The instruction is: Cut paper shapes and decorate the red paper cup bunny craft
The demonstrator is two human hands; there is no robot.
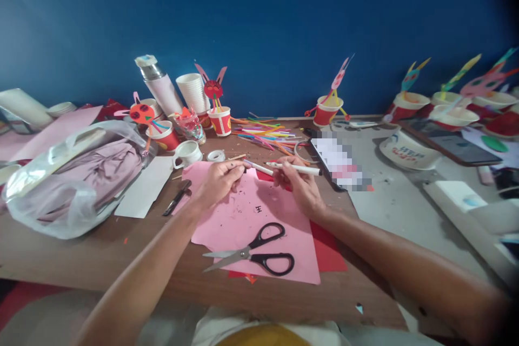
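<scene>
My right hand [299, 189] is closed around a white marker pen [306, 170], held nearly level above pink paper [227, 227]. To its left, my left hand [222, 179] is pinched closed; a small dark bit shows at its fingertips, too small to name. A second slim white pen or stick [259, 168] lies between the two hands. The pink paper bears a small black character and scattered dark specks. Open scissors [247, 253] with black handles rest on its near part, and red paper [330, 248] sticks out from underneath.
Left are a plastic bag [73, 221] with cloth, a white card [144, 186], a black cutter [177, 198] and a mug [187, 154]. Behind lie colourful pipe cleaners [267, 134] and a cup with a paper figure [219, 120]. A phone [338, 165] and a bowl [409, 150] sit right.
</scene>
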